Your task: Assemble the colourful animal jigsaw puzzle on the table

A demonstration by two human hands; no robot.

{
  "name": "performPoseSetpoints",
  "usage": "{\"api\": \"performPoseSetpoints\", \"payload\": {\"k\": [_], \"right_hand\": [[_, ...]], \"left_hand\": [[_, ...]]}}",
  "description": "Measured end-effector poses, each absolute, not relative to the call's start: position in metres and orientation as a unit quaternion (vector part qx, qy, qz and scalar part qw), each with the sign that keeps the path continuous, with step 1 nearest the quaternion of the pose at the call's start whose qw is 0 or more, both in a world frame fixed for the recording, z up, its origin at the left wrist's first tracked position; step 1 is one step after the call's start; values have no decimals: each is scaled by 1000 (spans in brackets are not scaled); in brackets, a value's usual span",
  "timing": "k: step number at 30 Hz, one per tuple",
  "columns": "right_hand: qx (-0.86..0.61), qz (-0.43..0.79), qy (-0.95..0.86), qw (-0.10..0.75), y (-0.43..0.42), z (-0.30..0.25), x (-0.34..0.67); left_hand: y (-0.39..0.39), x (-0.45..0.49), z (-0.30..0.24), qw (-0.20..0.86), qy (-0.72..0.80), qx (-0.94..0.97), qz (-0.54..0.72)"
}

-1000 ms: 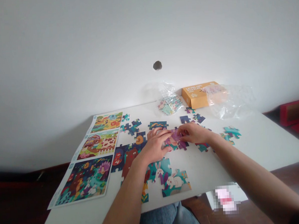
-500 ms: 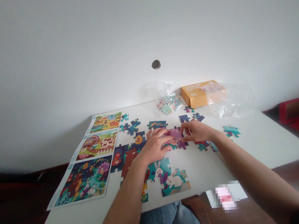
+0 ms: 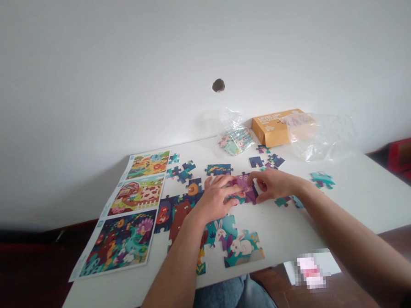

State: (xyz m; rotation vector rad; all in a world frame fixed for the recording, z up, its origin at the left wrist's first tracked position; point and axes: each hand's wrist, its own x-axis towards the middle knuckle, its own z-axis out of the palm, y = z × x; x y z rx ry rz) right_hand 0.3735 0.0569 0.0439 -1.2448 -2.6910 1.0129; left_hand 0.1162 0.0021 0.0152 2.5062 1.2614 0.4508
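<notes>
I have both hands on the purple cardboard jigsaw cluster (image 3: 244, 184), which lies flat on the white table (image 3: 352, 201) between them. My left hand (image 3: 216, 197) rests on it with fingers stretched flat. My right hand (image 3: 274, 185) pinches its right edge between thumb and fingertips. The joined dark-blue bear section (image 3: 176, 210) lies just left of the left hand. The risk, as I judge it, is that uneven pressure buckles a tab or pops the cluster's joints. My right wrist could also sweep away the loose teal pieces (image 3: 285, 201) beside it.
</notes>
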Motion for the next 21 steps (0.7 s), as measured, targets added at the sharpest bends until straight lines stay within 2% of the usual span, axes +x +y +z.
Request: {"api": "performPoseSetpoints", "payload": {"k": [21], "right_hand": [[-386, 320, -865, -4, 54, 46, 370]], "left_hand": [[-1, 119, 22, 153, 439, 875, 134]]}}
